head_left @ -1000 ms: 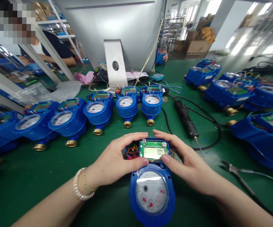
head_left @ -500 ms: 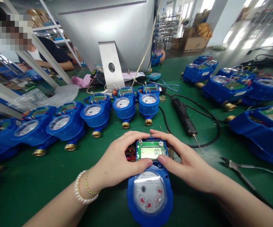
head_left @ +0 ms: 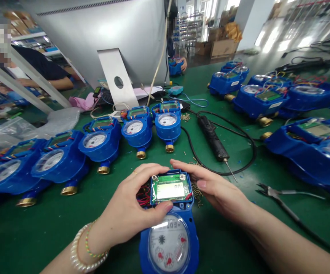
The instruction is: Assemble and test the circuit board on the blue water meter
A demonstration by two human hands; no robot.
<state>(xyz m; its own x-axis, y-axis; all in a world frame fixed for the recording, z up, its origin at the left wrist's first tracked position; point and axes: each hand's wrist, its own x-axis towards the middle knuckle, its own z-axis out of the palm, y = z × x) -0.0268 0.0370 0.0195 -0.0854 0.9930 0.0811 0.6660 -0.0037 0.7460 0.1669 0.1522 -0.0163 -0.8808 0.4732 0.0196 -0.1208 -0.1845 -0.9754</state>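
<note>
A blue water meter [head_left: 169, 243] with a round dial lies on the green table [head_left: 53, 224] right in front of me. At its top sits a green circuit board with an LCD screen [head_left: 170, 189], red and black wires bunched at its left. My left hand [head_left: 127, 209] grips the board, thumb on its lower edge and fingers over its top left corner. My right hand [head_left: 219, 192] rests at the board's right side, forefinger along its top edge, thumb lifted just off it. Small brass screws [head_left: 196, 190] lie scattered under my right hand.
A row of blue meters [head_left: 102, 140] curves from the left to the middle. More meters [head_left: 304, 148] crowd the right. A black soldering iron [head_left: 212, 139] with its cable and pliers [head_left: 281, 196] lie to the right. A monitor's back [head_left: 116, 76] stands behind. Other people work beyond.
The view has swung right, so the meter sits further left and lower. My right thumb has come off the board's lower edge; my left hand keeps its grip.
</note>
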